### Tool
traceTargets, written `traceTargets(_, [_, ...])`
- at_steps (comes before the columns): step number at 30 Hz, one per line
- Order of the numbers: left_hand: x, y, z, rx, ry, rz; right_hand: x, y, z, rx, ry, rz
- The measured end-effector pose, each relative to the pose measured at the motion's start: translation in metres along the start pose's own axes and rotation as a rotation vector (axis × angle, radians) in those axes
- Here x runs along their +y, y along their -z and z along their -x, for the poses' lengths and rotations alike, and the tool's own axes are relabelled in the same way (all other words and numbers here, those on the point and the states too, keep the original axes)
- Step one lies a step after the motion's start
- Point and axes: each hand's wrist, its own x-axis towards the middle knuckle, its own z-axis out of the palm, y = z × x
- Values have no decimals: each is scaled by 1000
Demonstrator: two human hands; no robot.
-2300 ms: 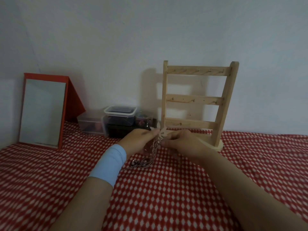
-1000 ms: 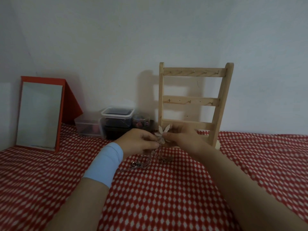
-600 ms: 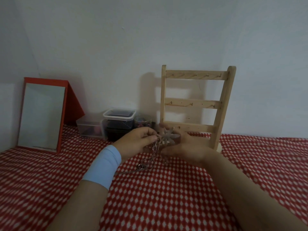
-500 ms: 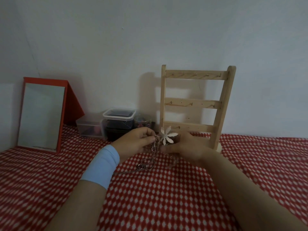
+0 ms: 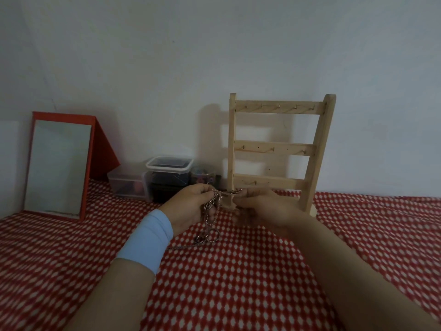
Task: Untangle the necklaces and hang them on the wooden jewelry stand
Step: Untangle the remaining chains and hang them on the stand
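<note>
A tangle of metal necklace chains (image 5: 210, 219) hangs between my two hands, its lower loops and rings trailing onto the red checked cloth (image 5: 238, 283). My left hand (image 5: 191, 206), with a light blue wristband, pinches the bunch at its top. My right hand (image 5: 265, 209) pinches the other end of the chains close by. The flower pendant is hidden. Right behind my hands the wooden jewelry stand (image 5: 276, 151) leans against the wall with three bars of small hooks, all bare.
A red-framed mirror (image 5: 57, 166) leans on the wall at the far left. Clear plastic boxes (image 5: 164, 177) and a small jar (image 5: 202, 175) stand between the mirror and the stand. The white wall closes the back.
The white flower pendant that showed between my hands is out of sight now. My hands have drawn slightly apart, stretching the chains between them.
</note>
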Motion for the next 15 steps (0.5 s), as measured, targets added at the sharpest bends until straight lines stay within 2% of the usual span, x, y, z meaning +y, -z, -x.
traceTargets(2, [-1,0,2,-29,-9,32,2,0,-2,56,12,-66])
traceTargets(7, [-8,4,3,-209,-69,-7,5,-2,-4,100,0,-20])
traceTargets(10, [-7,4,6,-169,-72,-60,6,-1,-3,13,-79,-91])
traceTargets(13, [-7,6,4,-108,-85,-226,4,0,-1,-84,-91,-365])
traceTargets(15, [-8,5,2,-120,-65,-174,4,0,0,-109,-60,-371])
